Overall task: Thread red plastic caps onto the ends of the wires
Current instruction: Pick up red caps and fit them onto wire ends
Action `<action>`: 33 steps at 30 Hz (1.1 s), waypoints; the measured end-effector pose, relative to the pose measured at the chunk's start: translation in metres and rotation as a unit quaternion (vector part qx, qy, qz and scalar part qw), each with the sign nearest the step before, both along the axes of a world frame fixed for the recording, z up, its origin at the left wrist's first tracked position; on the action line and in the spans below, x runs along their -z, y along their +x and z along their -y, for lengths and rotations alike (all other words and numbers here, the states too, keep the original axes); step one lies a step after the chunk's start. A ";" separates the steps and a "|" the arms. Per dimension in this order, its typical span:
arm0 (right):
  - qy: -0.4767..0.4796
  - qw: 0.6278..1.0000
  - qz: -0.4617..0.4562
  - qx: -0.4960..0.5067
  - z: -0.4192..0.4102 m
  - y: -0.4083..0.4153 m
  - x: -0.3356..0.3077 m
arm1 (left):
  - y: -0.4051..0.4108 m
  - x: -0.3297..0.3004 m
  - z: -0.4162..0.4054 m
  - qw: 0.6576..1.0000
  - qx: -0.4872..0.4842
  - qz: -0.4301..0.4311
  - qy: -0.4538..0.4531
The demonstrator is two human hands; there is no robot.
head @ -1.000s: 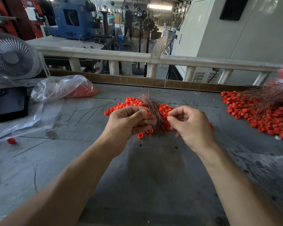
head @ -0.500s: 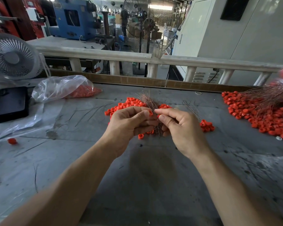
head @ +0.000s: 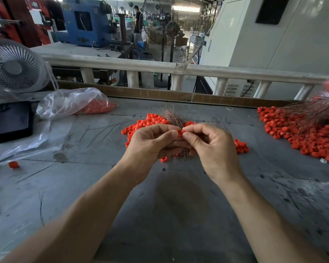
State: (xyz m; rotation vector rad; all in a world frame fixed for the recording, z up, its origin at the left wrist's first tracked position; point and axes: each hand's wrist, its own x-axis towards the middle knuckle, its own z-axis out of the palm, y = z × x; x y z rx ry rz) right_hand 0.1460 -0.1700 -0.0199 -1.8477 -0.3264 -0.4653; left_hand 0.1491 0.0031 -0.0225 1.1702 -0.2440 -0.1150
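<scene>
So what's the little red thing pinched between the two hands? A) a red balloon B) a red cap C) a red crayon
B: the left hand and right hand pinch a small red cap at their fingertips, just above the wire bundle.

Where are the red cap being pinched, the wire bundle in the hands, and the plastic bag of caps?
red cap (head: 180,133), head view, on its visible red side between the fingertips.
wire bundle (head: 174,118), head view, on the fanned strands above the hands.
plastic bag (head: 68,101), head view, on its clear crumpled top.
</scene>
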 end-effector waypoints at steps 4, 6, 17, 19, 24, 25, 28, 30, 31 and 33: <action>-0.010 1.000 0.000 -0.011 0.002 0.000 -0.003 | -0.001 -0.001 -0.001 1.000 0.003 0.005 0.009; -0.019 1.000 0.009 0.007 0.002 -0.001 -0.004 | -0.002 -0.002 0.000 1.000 0.003 0.007 0.011; -0.118 0.988 0.097 0.037 -0.001 -0.005 -0.009 | -0.003 0.000 0.004 0.998 -0.031 0.033 0.046; -0.117 0.987 0.101 0.033 0.000 -0.005 -0.010 | -0.002 0.002 0.005 0.996 -0.051 0.046 0.061; -0.120 0.986 0.114 0.026 0.000 -0.004 -0.010 | -0.002 0.002 0.007 0.988 -0.078 0.085 0.102; -0.122 0.985 0.119 0.025 0.000 -0.004 -0.010 | -0.003 0.002 0.007 0.988 -0.078 0.087 0.105; -0.133 0.983 0.127 0.021 0.002 -0.004 -0.010 | -0.003 0.001 0.006 0.989 -0.073 0.078 0.100; -0.137 0.982 0.126 0.017 0.002 -0.003 -0.010 | -0.003 0.000 0.006 0.991 -0.065 0.067 0.093; -0.135 0.983 0.124 0.016 0.002 -0.003 -0.010 | -0.003 -0.001 0.006 0.992 -0.060 0.063 0.089; -0.127 0.985 0.120 0.014 0.003 -0.002 -0.010 | -0.004 -0.001 0.006 0.994 -0.051 0.053 0.080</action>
